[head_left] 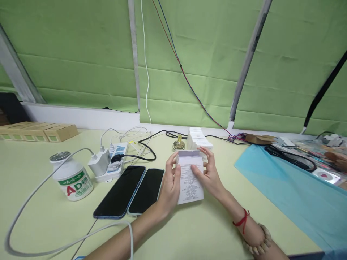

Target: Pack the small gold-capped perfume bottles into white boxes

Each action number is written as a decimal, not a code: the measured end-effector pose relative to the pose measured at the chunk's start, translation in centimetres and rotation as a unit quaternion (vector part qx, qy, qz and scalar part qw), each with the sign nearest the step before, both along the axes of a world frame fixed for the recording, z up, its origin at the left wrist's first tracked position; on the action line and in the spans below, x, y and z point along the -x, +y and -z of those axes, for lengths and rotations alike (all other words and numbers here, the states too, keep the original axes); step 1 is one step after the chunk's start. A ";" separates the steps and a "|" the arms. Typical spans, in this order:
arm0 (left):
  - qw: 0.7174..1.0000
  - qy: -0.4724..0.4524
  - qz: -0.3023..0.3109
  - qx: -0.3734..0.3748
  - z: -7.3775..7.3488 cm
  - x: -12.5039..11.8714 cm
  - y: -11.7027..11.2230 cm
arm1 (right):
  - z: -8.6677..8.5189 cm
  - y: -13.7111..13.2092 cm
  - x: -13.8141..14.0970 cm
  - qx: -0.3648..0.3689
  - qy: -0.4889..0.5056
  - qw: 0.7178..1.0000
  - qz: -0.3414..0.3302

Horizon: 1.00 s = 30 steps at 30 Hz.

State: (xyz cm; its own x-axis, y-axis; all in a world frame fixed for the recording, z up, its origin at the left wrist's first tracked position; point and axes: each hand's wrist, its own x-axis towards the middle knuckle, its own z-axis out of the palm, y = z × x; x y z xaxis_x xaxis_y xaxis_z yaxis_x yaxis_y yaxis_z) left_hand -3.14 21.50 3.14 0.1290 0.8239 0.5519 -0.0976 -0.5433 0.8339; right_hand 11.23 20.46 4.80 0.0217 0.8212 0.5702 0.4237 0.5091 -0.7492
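Both hands hold a small white printed carton (pixel 190 182) upright at the middle of the table, its top flap open. My left hand (pixel 170 184) grips the carton's left edge, thumb at the flap. My right hand (pixel 208 173) wraps the right edge with the thumb across the printed face. Just behind the carton stand a small gold-capped bottle (pixel 179 143) and a row of white boxes (pixel 199 139).
Two dark phones (pixel 130 191) lie side by side to the left. Beyond them are a white power strip (pixel 112 162) with chargers and cables, and a white AD bottle (pixel 72 177). Tan boxes (pixel 38 131) sit far left. A blue sheet (pixel 284 191) covers the right side, with clutter behind it.
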 end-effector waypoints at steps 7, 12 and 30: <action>1.000 0.003 -0.011 -0.004 -0.2 0.0 -0.1 | -0.1 0.1 -0.1 -0.023 -0.022 0.999 0.019; 0.998 0.051 -0.031 -0.016 0.1 0.2 0.1 | -0.2 -0.1 0.1 -0.063 -0.029 0.997 0.037; 0.993 0.112 -0.028 -0.037 0.5 0.3 0.4 | -0.6 -0.2 -0.1 -0.131 -0.067 0.986 0.074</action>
